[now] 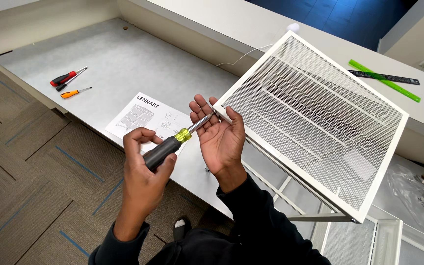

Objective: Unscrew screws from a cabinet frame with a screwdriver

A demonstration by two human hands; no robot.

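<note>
Gripping the black handle of a screwdriver (172,145), the left hand (145,167) has its fingers curled tight around it, thumb arched over the top. The yellow collar and steel shaft angle up toward the corner of a white mesh drawer (320,118), and the tip is hard to make out where it meets that corner. The right hand (219,135) is open, palm up, fingers spread and a little curled, cupped under the shaft with its fingertips against the drawer's corner; whether it pinches anything small I cannot tell. The drawer stands tilted near the front edge of the grey bench (123,64), and its lower corner hangs beyond that edge. An instruction sheet (143,115) lies flat at the bench's front edge, partly covered by the left hand. Three small screwdrivers (68,81), red, black and orange handled, lie near the bench's left end. On the ledge behind, a green ruler (386,81) crosses a dark one. Clear plastic wrap (418,191) is cut off by the right side.
</note>
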